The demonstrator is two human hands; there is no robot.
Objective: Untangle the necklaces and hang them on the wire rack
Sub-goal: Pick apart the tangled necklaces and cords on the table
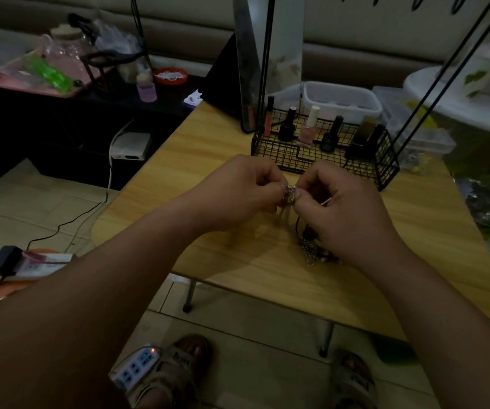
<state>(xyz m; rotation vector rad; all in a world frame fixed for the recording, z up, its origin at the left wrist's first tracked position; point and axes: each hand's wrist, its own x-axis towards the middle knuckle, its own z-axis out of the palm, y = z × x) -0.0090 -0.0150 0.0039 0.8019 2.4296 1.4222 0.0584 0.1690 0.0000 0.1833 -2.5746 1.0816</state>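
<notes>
Both hands meet over the wooden bench (178, 184). The left hand (237, 193) and the right hand (347, 208) each have their fingers (268, 180) curled inward, pinching a small glittering pendant (290, 195) between them. Pale strands and a black cord drop from it toward six o'clock, down to the tangled necklaces (311, 250) heaped on the bench, partly hidden beneath the right hand. At twelve o'clock from the hands, just beyond the knuckles, stands the black wire rack (285, 156). Its basket holds nail polish bottles (330, 134), and its thin uprights rise out of view.
</notes>
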